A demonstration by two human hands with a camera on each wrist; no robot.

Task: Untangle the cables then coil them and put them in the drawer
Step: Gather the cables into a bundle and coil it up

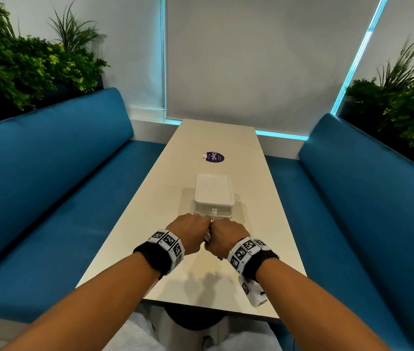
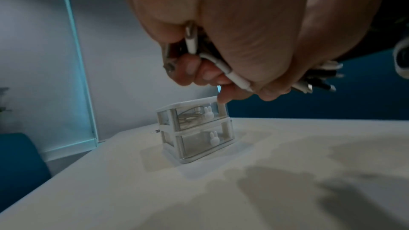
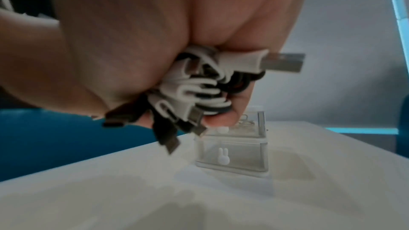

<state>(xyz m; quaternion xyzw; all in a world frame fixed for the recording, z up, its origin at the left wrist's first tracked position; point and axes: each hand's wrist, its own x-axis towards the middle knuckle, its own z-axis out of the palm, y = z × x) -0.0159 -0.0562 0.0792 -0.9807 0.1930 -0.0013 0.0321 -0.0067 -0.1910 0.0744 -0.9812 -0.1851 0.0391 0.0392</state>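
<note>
A bundle of white and black cables [image 3: 199,90] with several plugs sticking out is gripped in my right hand [image 3: 132,41]. My left hand [image 2: 221,41] pinches a thin white cable [image 2: 221,66] of the same bundle. In the head view, the left hand [image 1: 190,231] and right hand [image 1: 226,236] meet fist to fist above the table, with the cables [image 1: 208,236] barely showing between them. Just beyond them stands a small clear two-tier drawer unit [image 1: 213,196] with rabbit-shaped knobs. Both drawers are pushed in, and the upper drawer [image 2: 190,116] holds a coiled cable.
The long pale table [image 1: 150,224] runs away from me between two blue benches [image 1: 49,186]. A purple round sticker [image 1: 214,157] lies beyond the drawer unit. Plants stand behind both benches.
</note>
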